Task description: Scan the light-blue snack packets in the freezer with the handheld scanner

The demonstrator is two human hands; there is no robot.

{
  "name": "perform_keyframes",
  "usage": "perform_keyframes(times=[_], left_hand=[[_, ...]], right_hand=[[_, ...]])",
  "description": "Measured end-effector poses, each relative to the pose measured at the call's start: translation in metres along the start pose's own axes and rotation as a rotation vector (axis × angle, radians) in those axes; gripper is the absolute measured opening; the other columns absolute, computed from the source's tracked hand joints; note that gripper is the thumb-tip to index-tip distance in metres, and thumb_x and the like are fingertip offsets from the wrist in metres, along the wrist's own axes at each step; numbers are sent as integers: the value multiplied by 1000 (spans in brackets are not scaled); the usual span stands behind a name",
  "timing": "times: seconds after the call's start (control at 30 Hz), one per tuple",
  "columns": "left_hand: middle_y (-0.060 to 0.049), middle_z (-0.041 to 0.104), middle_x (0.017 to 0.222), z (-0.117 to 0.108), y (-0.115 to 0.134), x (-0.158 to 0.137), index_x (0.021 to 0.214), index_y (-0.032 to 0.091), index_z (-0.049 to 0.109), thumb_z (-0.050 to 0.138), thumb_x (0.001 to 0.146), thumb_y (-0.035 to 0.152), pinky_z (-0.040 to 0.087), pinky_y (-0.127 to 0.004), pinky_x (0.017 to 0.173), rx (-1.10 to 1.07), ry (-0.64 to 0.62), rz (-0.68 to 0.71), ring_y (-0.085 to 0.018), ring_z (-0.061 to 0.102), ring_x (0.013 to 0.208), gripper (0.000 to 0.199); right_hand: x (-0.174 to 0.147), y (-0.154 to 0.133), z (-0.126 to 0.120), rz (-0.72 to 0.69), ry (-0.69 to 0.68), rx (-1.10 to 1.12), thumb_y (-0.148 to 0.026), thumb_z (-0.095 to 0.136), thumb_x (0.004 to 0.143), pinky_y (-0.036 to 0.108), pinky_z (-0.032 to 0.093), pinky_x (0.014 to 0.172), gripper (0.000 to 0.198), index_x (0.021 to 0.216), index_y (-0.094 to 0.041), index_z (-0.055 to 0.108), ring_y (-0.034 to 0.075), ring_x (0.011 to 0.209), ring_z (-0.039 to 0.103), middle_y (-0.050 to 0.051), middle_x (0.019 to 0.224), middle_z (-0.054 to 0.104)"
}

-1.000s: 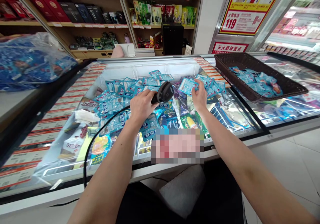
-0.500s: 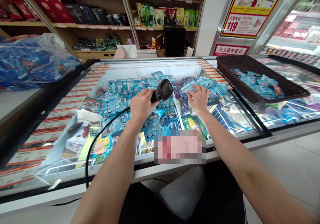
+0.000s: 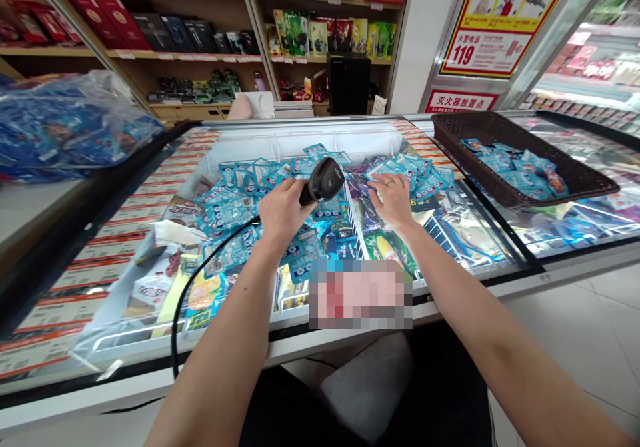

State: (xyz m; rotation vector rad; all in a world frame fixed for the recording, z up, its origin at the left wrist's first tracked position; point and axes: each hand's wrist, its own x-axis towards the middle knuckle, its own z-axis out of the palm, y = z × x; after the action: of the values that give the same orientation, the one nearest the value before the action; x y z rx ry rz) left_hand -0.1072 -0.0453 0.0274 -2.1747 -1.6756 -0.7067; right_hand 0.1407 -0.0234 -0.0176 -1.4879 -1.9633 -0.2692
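Far left: plastic bag [image 3: 103,90], blue packets [image 3: 65,130] inside. On freezer [image 3: 295,350]: larger pile [image 3: 230,210] of loose packets. My left hand [image 3: 284,214]: wrapped round scanner [image 3: 326,179], over larger pile. My right hand [image 3: 394,200]: half spread at smaller pile [image 3: 430,179], no packet visibly gripped. Far right: basket [image 3: 500,190], part filled with similar packets [image 3: 523,167]. I judge work partway; which pile is finished, cannot tell.

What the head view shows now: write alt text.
A person's left hand holds a black corded scanner over blue packets at a display case. The right hand, open, is at a smaller heap; a brown basket stands farther right.
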Motion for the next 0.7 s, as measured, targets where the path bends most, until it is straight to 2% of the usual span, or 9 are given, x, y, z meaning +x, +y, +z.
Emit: perform_keyframes(times=[0.13,0.27,0.37,0.47,0.57,0.63,0.7], left_hand=[[-6,63,94,-1,-2,1,104,24,58,51,79,42,37,-29,61,-8,14,-54,-24,59,90,31],[-6,63,95,-1,-4,1,105,24,58,51,79,43,37,-29,62,-25,18,-68,-24,59,92,33],[-6,63,95,-1,-3,1,106,24,59,51,79,42,37,-29,62,-18,11,-72,-24,59,92,34],[-6,63,96,0,-3,1,107,24,59,53,78,41,37,-28,62,-9,4,-69,-23,59,92,34],[-5,63,96,0,-3,0,107,25,59,53,78,41,36,-28,62,-8,2,-67,-23,59,92,34],[-5,63,95,0,-3,0,106,25,59,53,78,41,36,-28,62,-14,-2,-64,-23,59,92,33],[-5,63,95,0,-3,0,106,25,58,53,78,41,35,-28,62,-19,-11,-62,-23,59,91,33]], right_hand=[[-1,-10,-10,-202,-113,136,-30,40,92,42,26,105,31,118,-28,58,19,118,45,0,122,59],[-5,-23,-20,-442,-308,215,-37,41,92,40,29,104,39,131,-34,45,17,125,40,-4,133,51],[-5,-25,-19,-537,-403,228,-43,39,92,41,29,104,36,126,-36,50,18,128,36,-6,135,49],[-4,-19,-16,-479,-371,241,-47,37,92,42,32,102,34,110,-32,63,19,123,42,-4,125,58],[-3,-11,-13,-310,-269,218,-51,36,91,41,35,99,41,95,-25,67,20,112,50,1,110,65],[-3,-7,-13,-204,-223,187,-56,36,89,40,38,96,45,97,-23,66,21,107,52,4,104,66],[-4,-6,-12,-153,-224,154,-62,37,85,42,39,94,52,110,-23,60,24,108,51,6,109,63]])
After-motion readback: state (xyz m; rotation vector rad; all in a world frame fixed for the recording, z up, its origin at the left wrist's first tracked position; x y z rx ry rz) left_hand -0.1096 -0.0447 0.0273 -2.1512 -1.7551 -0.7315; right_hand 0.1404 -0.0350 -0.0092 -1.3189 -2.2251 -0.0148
